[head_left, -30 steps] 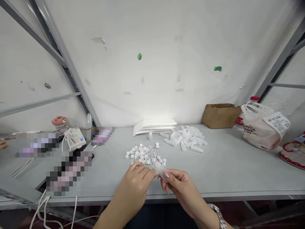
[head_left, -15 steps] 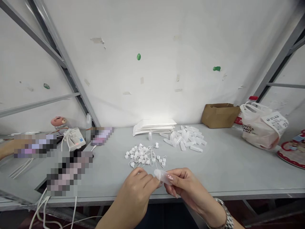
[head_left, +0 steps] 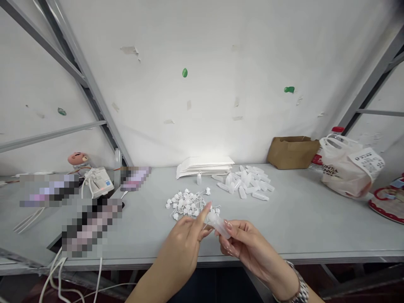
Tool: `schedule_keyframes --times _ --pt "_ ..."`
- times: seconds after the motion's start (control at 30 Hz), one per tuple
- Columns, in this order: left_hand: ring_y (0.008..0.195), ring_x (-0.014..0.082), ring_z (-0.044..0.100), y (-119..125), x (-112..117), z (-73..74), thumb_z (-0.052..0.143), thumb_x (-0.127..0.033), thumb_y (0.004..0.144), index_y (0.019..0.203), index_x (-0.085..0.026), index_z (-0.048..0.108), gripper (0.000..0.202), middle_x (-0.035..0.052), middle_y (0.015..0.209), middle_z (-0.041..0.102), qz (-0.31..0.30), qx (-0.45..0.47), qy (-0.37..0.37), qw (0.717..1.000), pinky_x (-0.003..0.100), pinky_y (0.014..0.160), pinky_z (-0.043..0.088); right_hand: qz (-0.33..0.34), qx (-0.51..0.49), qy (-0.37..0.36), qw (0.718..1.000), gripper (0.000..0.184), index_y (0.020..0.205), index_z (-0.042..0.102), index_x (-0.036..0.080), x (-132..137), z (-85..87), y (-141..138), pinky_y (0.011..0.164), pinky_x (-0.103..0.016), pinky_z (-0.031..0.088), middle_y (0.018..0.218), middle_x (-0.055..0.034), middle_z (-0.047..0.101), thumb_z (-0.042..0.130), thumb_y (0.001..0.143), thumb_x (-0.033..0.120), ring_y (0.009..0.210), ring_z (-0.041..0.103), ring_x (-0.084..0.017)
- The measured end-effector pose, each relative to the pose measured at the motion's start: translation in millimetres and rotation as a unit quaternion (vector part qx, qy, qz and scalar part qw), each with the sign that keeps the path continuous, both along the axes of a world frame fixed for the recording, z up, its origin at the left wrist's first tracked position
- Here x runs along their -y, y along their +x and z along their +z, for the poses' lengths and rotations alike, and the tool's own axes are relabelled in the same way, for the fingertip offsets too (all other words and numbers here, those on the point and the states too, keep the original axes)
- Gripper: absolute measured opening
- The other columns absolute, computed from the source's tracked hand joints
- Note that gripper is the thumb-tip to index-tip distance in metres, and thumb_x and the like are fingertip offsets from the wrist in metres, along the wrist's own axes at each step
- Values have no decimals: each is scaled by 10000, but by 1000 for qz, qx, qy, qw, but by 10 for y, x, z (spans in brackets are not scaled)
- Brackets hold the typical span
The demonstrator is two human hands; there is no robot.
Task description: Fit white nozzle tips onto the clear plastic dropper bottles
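Observation:
My right hand grips a small translucent plastic bottle between thumb and fingers, its white-topped end tilted up toward the left. Beside that end is my left hand, index finger stretched out and thumb apart below it; whether it touches the bottle I cannot tell. Just beyond lies a pile of white caps with thin looped wands. Farther back to the right, several more translucent bottles lie heaped. One small bottle stands upright behind the caps.
Stacked white flat packets rest against the wall. At the right are a brown cardboard box, a white plastic bag and a red-rimmed item. A white power strip with cables and blurred objects occupy the left.
My left index finger has straightened and lifted away from the bottle's top end. The bottle has tilted more upright in my right hand. Another person's hand at the far left is gone from view.

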State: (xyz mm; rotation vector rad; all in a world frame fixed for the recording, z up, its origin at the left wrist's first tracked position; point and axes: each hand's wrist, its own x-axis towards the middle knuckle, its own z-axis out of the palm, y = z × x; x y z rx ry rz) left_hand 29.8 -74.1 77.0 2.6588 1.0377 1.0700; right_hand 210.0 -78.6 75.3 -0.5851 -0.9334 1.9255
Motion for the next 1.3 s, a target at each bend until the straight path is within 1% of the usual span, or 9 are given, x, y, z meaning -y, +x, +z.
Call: schedule_keyframes --times 0.1,0.27,0.5,0.67,0.8,0.93,1.07,1.2,1.3 --pt "842 175 637 5 31 19 342 -150 905 1399 -230 268 506 42 892 700 -22 76 -164 983 315 775 504 -41 59 39 997 393 590 629 100 34 62 -7 490 -228 271 510 12 483 629 783 442 469 350 -61" --pt "1160 200 522 -21 40 116 402 -280 917 1219 -270 531 328 54 1220 603 -33 196 -310 930 352 983 400 -65 101 74 990 337 726 684 108 51 33 -33 504 -231 317 546 5 515 612 800 429 494 416 -77" --pt "977 257 635 88 0 67 619 -357 788 809 -170 694 202 92 939 723 -59 402 -364 838 387 877 474 -62 131 113 983 335 729 678 115 99 -61 -112 500 -234 364 549 3 533 598 807 431 492 481 -92" --pt "971 260 639 158 15 -23 647 -367 765 786 -176 709 201 92 910 732 -92 460 -416 779 376 849 484 -48 89 64 993 359 618 642 106 155 -19 -130 464 -214 310 493 13 499 622 793 419 447 425 -66" --pt "982 261 636 193 24 -59 621 -412 777 793 -187 717 246 88 891 734 -128 463 -441 758 381 870 471 43 -41 -60 996 328 601 638 94 161 -56 -120 482 -207 314 449 37 449 657 778 370 415 354 -39" --pt "953 264 645 208 0 -72 609 -413 784 762 -174 716 263 96 883 734 -89 468 -414 776 385 863 475 95 -88 -114 985 351 766 680 58 114 -138 -149 498 -209 355 465 33 475 665 765 408 407 382 -36" --pt "995 265 629 212 -10 -111 619 -382 783 774 -176 723 231 91 920 735 -9 484 -384 786 359 861 479 -38 43 16 998 397 792 692 85 83 -134 -197 605 -266 444 637 -60 625 627 770 476 546 559 -113" --pt "1050 253 602 226 10 -159 624 -359 785 796 -190 725 197 72 976 728 25 498 -368 784 341 893 461 -148 163 87 972 347 945 687 180 119 -129 -223 715 -316 475 732 -30 654 726 686 408 683 603 -165" --pt "1064 247 594 244 17 -171 659 -360 756 835 -194 720 194 74 1011 719 24 529 -385 756 342 901 453 -193 223 136 946 266 880 702 191 166 -156 -231 693 -310 470 682 -24 634 703 709 394 683 581 -178"
